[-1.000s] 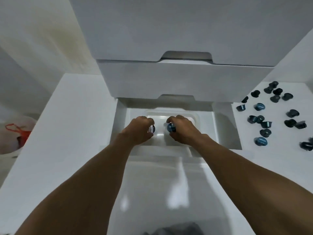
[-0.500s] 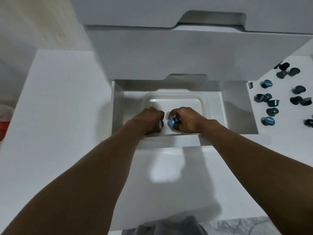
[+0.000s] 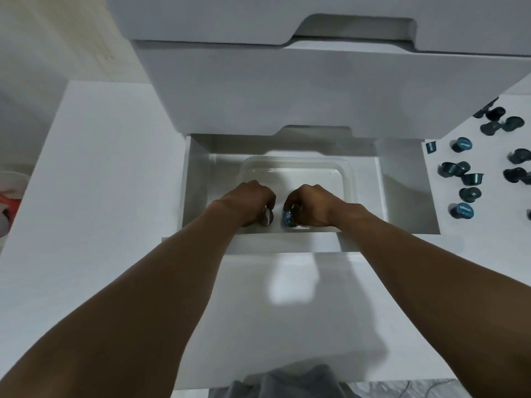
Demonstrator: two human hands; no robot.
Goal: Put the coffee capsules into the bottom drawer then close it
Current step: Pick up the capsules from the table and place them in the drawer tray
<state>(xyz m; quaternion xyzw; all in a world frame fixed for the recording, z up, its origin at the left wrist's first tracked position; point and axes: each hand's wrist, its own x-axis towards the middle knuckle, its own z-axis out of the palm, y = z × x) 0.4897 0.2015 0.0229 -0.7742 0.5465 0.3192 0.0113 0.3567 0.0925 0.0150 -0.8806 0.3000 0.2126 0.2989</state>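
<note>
The white bottom drawer [image 3: 402, 185] stands pulled open, with a clear plastic tray [image 3: 296, 165] lying inside it. Both hands reach down into the tray's near end. My left hand [image 3: 247, 201] is closed around a dark coffee capsule [image 3: 267, 217] with a silvery face. My right hand [image 3: 311, 203] grips a blue coffee capsule [image 3: 289, 217] by its side. The two capsules sit low, close to the tray's floor and a short gap apart. Several more dark and blue loose capsules [image 3: 471, 179] lie scattered on the white surface to the right.
Two closed white drawers [image 3: 287, 90] overhang the open one from above. The drawer's white front panel [image 3: 258, 242] lies under my forearms. A white ledge [image 3: 100, 182] runs along the left, with a white and red bag [image 3: 8, 202] beyond it.
Both hands have sunk lower toward the near end of the tray, still holding their capsules. The view has tilted down and closer to the drawer.
</note>
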